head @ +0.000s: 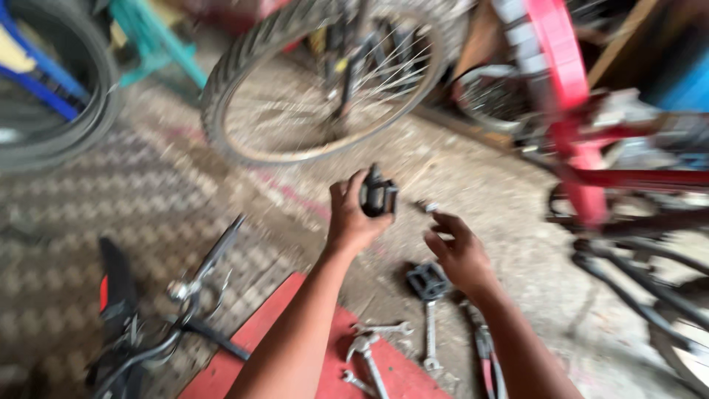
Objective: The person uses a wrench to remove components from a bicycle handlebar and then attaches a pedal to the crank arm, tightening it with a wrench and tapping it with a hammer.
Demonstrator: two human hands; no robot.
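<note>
Both bare forearms are extended forward from the bottom edge of the view, the left one angled up from the lower centre and the right one from the lower right. The left hand (pixel 354 214) is raised, its back turned to the camera, and its fingers (pixel 357 186) are curled shut around something small and dark. The right hand (pixel 458 255) is held lower, just beside it, with the fingers (pixel 445 219) loosely bent and nothing gripped.
</note>
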